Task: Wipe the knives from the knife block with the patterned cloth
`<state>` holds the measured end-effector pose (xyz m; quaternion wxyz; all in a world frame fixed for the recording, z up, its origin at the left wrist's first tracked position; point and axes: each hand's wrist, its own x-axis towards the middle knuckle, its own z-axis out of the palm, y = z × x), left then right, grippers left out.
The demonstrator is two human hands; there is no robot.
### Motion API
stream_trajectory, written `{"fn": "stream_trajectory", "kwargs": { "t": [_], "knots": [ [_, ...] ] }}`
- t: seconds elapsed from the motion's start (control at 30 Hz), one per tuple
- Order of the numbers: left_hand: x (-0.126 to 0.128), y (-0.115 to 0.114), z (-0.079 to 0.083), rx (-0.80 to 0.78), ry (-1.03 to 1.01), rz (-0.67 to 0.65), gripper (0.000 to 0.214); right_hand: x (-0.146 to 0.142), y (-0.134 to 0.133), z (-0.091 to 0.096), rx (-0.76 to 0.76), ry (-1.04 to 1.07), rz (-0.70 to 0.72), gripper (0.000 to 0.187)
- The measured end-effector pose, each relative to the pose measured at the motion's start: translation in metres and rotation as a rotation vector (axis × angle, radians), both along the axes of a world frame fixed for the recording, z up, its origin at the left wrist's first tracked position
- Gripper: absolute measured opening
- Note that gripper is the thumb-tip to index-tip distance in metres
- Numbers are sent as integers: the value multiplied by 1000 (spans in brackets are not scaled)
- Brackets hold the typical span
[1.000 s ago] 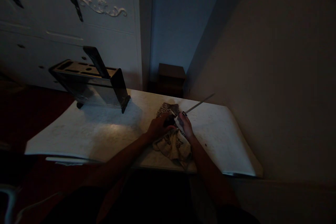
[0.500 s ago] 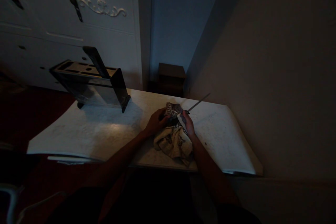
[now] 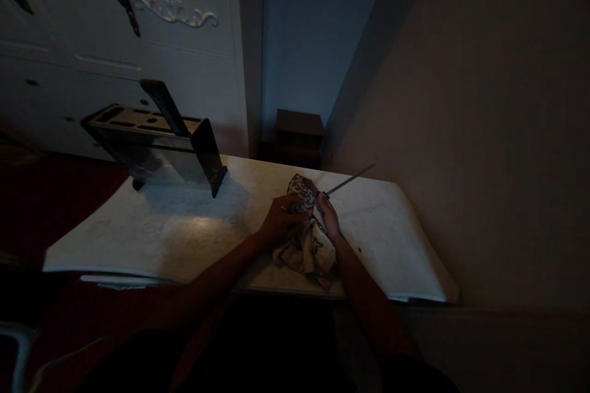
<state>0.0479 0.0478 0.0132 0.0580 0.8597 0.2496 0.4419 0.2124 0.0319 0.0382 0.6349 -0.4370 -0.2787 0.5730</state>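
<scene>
My right hand [image 3: 328, 218] is closed around the covered handle end of what looks like a narrow knife [image 3: 350, 179]. Its long, thin metal part points up and right over the table; I cannot tell its exact shape. A patterned cloth [image 3: 308, 252], pale with dark brown print, is bunched around the handle end and hangs down onto the table between my forearms. My left hand [image 3: 283, 221] grips the cloth from the left, fingers bent over it close to the right hand. The handle is mostly hidden by cloth and fingers.
A knife block [image 3: 166, 166] with clear sides stands at the table's left, one black-handled knife [image 3: 163, 104] in it. The white table [image 3: 193, 245] meets a wall on the right. Behind are a white cabinet [image 3: 193, 73] and a small brown box-like piece [image 3: 299, 126].
My left hand has shifted down and its fingers have moved over the cloth. The cloth's upper part is now bunched higher. The right hand still holds the knife at nearly the same angle.
</scene>
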Motion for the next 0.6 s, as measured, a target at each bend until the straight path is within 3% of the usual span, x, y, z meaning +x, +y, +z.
{"fn": "stream_trajectory", "kwargs": {
  "t": [0.13,0.27,0.6],
  "knots": [
    [3,-2,-3,22,58,38,34,3,3,-7,-4,44,67,53],
    [5,-1,-1,-68,56,78,39,6,5,-11,-30,76,88,47],
    [5,7,-4,-242,16,151,40,3,0,-5,-48,129,151,46]
  ]
}}
